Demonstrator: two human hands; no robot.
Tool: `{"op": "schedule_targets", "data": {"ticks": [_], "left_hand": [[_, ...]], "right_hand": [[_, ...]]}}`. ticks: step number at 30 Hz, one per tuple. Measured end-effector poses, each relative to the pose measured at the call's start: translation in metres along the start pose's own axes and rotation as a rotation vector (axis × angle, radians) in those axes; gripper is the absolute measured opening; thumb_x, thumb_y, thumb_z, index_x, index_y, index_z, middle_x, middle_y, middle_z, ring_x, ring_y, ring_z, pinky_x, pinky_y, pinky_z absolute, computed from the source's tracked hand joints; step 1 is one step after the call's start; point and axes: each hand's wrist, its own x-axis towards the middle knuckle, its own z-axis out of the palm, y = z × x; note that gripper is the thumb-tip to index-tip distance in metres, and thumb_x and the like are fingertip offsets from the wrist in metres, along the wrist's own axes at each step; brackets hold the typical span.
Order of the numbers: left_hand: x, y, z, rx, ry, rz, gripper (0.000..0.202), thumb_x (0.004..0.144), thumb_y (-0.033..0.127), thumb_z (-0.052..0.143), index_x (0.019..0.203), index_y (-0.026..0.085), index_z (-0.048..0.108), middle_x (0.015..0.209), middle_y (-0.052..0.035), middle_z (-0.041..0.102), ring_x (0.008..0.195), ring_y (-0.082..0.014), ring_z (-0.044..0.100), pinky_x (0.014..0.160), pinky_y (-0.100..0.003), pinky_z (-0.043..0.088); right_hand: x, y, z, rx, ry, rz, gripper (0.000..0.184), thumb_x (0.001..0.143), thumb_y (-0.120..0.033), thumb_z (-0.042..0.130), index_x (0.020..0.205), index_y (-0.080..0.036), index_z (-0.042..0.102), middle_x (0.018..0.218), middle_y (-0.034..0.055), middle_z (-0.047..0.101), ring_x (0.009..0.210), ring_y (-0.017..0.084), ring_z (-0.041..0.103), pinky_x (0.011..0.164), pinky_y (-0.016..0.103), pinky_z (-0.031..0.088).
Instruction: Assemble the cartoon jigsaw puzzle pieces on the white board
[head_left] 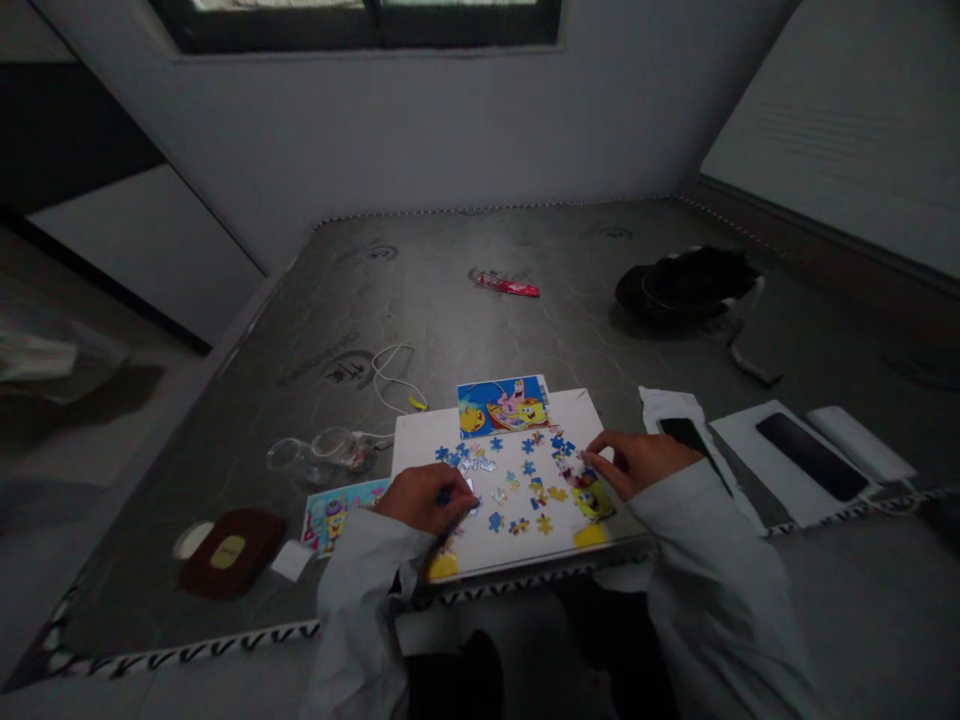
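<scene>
The left hand (424,497) pinches a blue puzzle piece (445,494) in its fingers at the near left of the white board (420,435). The right hand (637,462) lies spread, fingertips on the assembled cartoon patch (589,495); loose pieces (525,490) lie scattered between the hands. Beyond them lies a cartoon reference picture (502,404), with no readable writing. The mattress (450,290) bears dim printed marks, illegible. A red packet (510,287) lies farther off, its label blurred.

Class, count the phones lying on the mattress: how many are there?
2. One phone lies just right of the right hand; the other phone lies farther right on white paper. None seems hidden.
</scene>
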Motion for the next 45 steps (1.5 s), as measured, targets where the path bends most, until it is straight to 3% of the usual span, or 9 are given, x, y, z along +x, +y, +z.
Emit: {"op": "schedule_targets", "data": {"ticks": [5, 13, 20, 27, 30, 32, 37, 41, 45], "left_hand": [[0.0, 0.0, -0.004, 0.095, 0.05, -0.02, 0.032, 0.088, 0.048, 0.054, 0.085, 0.022, 0.072, 0.08, -0.0009, 0.073, 0.07, -0.0134, 0.063, 0.064, -0.022, 0.043], [0.003, 0.008, 0.001, 0.15, 0.086, 0.019, 0.053, 0.098, 0.045, 0.026, 0.086, 0.023, 0.073, 0.081, -0.0017, 0.073, 0.075, -0.0141, 0.066, 0.071, -0.024, 0.047], [0.001, 0.02, 0.006, 0.079, 0.321, 0.097, 0.062, 0.098, 0.037, 0.011, 0.115, 0.018, 0.068, 0.078, -0.0028, 0.072, 0.076, -0.0136, 0.067, 0.075, -0.025, 0.049], [-0.04, 0.024, 0.009, 0.044, 0.344, 0.213, 0.056, 0.091, 0.036, 0.021, 0.13, 0.019, 0.059, 0.093, -0.0036, 0.073, 0.087, -0.0178, 0.068, 0.078, -0.028, 0.051], [-0.078, 0.027, 0.022, 0.069, 0.334, 0.155, 0.054, 0.084, 0.033, 0.029, 0.126, 0.021, 0.06, 0.089, -0.0033, 0.073, 0.082, -0.0184, 0.068, 0.075, -0.028, 0.051], [-0.106, 0.025, 0.037, 0.077, 0.335, 0.111, 0.049, 0.081, 0.031, 0.032, 0.118, 0.024, 0.063, 0.085, -0.0012, 0.073, 0.076, -0.0171, 0.068, 0.071, -0.027, 0.051], [-0.163, 0.017, 0.085, 0.072, 0.299, 0.102, 0.034, 0.081, 0.026, 0.034, 0.074, 0.023, 0.067, 0.07, -0.003, 0.069, 0.066, -0.0173, 0.065, 0.066, -0.028, 0.05], [-0.176, 0.023, 0.105, 0.045, 0.189, -0.111, 0.027, 0.074, 0.017, 0.04, 0.064, 0.023, 0.065, 0.066, -0.0018, 0.068, 0.067, -0.0177, 0.065, 0.067, -0.028, 0.049], [-0.168, 0.036, 0.101, 0.064, 0.194, -0.316, 0.031, 0.077, 0.013, 0.038, 0.066, 0.022, 0.066, 0.07, -0.0019, 0.07, 0.074, -0.0175, 0.066, 0.074, -0.028, 0.047]], "right_hand": [[-0.007, 0.021, -0.003, 0.029, 0.072, 0.07, 0.03, 0.085, -0.054, 0.053, 0.094, -0.032, 0.071, 0.069, -0.0015, 0.069, 0.062, 0.015, 0.061, 0.05, 0.023, 0.03], [-0.007, 0.05, 0.021, 0.104, -0.101, -0.009, 0.037, 0.082, -0.055, 0.056, 0.103, -0.027, 0.069, 0.069, 0.0015, 0.068, 0.065, 0.018, 0.062, 0.055, 0.026, 0.036], [-0.037, 0.052, 0.027, 0.163, -0.101, -0.101, 0.034, 0.081, -0.052, 0.058, 0.103, -0.028, 0.068, 0.07, 0.0015, 0.07, 0.067, 0.018, 0.064, 0.061, 0.027, 0.041], [-0.085, 0.071, 0.044, 0.191, -0.03, -0.131, 0.027, 0.082, -0.044, 0.055, 0.097, -0.028, 0.07, 0.063, 0.0013, 0.068, 0.064, 0.019, 0.064, 0.061, 0.028, 0.04], [-0.105, 0.081, 0.06, 0.152, -0.005, -0.108, 0.026, 0.081, -0.045, 0.054, 0.092, -0.028, 0.069, 0.058, 0.0003, 0.067, 0.062, 0.019, 0.064, 0.057, 0.028, 0.038], [-0.12, 0.084, 0.077, 0.154, 0.099, -0.091, 0.029, 0.083, -0.05, 0.05, 0.087, -0.029, 0.069, 0.062, 0.0011, 0.069, 0.063, 0.021, 0.065, 0.055, 0.028, 0.037], [-0.159, 0.072, 0.147, 0.24, 0.36, -0.127, 0.054, 0.09, -0.063, 0.033, 0.077, -0.026, 0.07, 0.067, 0.0044, 0.071, 0.06, 0.02, 0.066, 0.051, 0.028, 0.036], [-0.176, 0.059, 0.199, 0.259, 0.473, -0.17, 0.068, 0.093, -0.064, 0.025, 0.058, -0.022, 0.066, 0.057, 0.0051, 0.067, 0.052, 0.016, 0.061, 0.052, 0.026, 0.037], [-0.174, 0.054, 0.212, 0.269, 0.445, -0.113, 0.072, 0.092, -0.066, 0.021, 0.059, -0.022, 0.067, 0.054, 0.0045, 0.066, 0.049, 0.016, 0.059, 0.051, 0.027, 0.036]]}}
